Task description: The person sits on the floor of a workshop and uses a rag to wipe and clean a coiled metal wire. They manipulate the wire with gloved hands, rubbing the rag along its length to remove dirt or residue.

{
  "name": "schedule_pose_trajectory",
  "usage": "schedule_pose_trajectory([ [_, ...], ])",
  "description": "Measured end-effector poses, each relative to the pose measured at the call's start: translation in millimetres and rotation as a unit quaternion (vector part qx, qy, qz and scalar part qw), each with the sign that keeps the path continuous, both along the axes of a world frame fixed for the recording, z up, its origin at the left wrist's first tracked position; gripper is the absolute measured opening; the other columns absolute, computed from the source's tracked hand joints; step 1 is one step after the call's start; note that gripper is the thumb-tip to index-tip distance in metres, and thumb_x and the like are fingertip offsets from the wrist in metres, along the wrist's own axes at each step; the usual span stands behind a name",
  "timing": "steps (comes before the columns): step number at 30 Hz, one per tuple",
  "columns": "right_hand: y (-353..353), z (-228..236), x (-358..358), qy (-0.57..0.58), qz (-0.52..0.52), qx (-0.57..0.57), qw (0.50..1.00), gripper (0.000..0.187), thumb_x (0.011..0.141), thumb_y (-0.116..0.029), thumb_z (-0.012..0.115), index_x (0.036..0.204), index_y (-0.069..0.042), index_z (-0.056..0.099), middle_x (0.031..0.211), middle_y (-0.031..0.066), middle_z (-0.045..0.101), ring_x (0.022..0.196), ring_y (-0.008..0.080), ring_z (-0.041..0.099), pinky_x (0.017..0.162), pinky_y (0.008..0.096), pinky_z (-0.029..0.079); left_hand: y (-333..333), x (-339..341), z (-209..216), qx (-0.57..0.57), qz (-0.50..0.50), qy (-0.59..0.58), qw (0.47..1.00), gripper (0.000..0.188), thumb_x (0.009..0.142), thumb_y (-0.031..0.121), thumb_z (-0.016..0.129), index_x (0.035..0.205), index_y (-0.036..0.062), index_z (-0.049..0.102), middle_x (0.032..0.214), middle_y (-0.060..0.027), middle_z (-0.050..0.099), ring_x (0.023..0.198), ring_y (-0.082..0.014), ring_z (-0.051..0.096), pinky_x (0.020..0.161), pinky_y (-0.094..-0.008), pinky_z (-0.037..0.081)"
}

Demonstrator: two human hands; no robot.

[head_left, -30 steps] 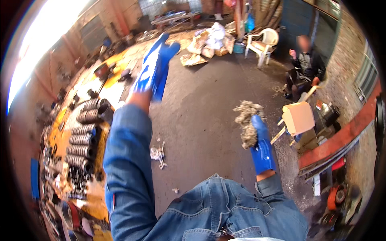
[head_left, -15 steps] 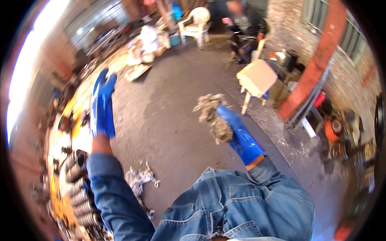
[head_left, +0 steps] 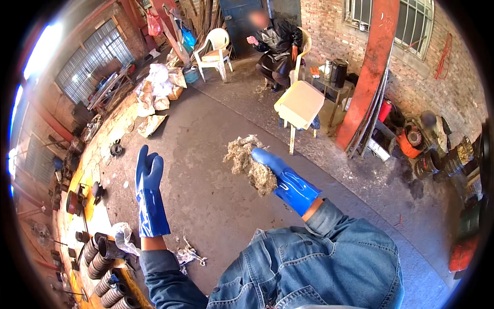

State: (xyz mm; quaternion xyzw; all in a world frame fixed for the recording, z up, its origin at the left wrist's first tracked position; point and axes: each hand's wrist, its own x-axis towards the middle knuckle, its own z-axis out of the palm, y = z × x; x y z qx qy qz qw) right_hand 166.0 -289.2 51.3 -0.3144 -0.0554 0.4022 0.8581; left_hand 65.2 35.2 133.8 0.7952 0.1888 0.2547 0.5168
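Observation:
Both of my hands wear blue rubber gloves. My right hand (head_left: 285, 177) is closed round a matted wad of grey-brown fibre waste (head_left: 250, 162), held above the concrete floor, with loose strands hanging at its edges. Nothing is in my left hand (head_left: 151, 188), which is raised at the left with fingers stretched upward and slightly apart. Below it on the floor lie pale fibre scraps (head_left: 188, 255) and a clear plastic bag (head_left: 123, 238). Several dark ribbed cylinders (head_left: 105, 265) stand near my left forearm.
A seated person (head_left: 278, 46) is at the back, near a white plastic chair (head_left: 213, 54). A cardboard box (head_left: 301, 105) rests on a chair in front of them. A red post (head_left: 371, 72) rises at the right. Sacks (head_left: 157, 87) are piled at the back left.
The view has shifted, showing more of the back wall and sharper. My right hand still grips the fibre wad; my left hand stays raised with its fingers stretched out.

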Motion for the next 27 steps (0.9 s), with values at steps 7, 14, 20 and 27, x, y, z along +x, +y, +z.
schedule_pose_trajectory([
  [7, -14, -34, 35, 0.043, 0.104, 0.3, 0.947, 0.043, 0.111, -0.025, 0.039, 0.147, -0.004, 0.042, 0.136, 0.0152, 0.058, 0.114, 0.0244, 0.064, 0.092, 0.0365, 0.059, 44, 29, 13, 0.208, 0.003, -0.013, 0.978, 0.072, 0.091, 0.031, 0.069, 0.151, 0.0028, 0.042, 0.103, -0.0093, 0.069, 0.085, -0.0167, 0.064, 0.079, -0.0312, 0.051],
  [14, -55, -20, 9, -0.055, -0.087, 0.017, 0.995, 0.051, 0.107, -0.034, 0.046, 0.149, -0.005, 0.043, 0.133, 0.017, 0.061, 0.102, 0.0252, 0.068, 0.073, 0.0379, 0.062, 91, 75, 133, 0.421, 0.169, 0.17, 0.875, 0.092, 0.085, 0.047, 0.072, 0.159, 0.0113, 0.03, 0.143, -0.0227, 0.057, 0.124, -0.0308, 0.062, 0.101, -0.0381, 0.05],
  [20, -104, -57, 28, 0.067, -0.076, -0.053, 0.993, 0.05, 0.105, -0.038, 0.048, 0.145, -0.007, 0.048, 0.124, 0.0177, 0.066, 0.086, 0.0261, 0.07, 0.063, 0.0383, 0.062, 132, 66, 194, 0.465, 0.116, 0.216, 0.851, 0.082, 0.084, 0.045, 0.074, 0.148, 0.0018, 0.047, 0.146, -0.0198, 0.054, 0.133, -0.0308, 0.054, 0.11, -0.0356, 0.042],
  [27, -119, -52, -2, 0.077, -0.145, -0.045, 0.985, 0.051, 0.103, -0.039, 0.052, 0.143, -0.006, 0.05, 0.122, 0.0199, 0.066, 0.082, 0.0295, 0.07, 0.06, 0.0413, 0.061, 172, 105, 177, 0.445, 0.094, 0.22, 0.863, 0.08, 0.082, 0.048, 0.075, 0.143, 0.0011, 0.053, 0.126, -0.02, 0.066, 0.109, -0.0256, 0.066, 0.091, -0.0351, 0.051],
])
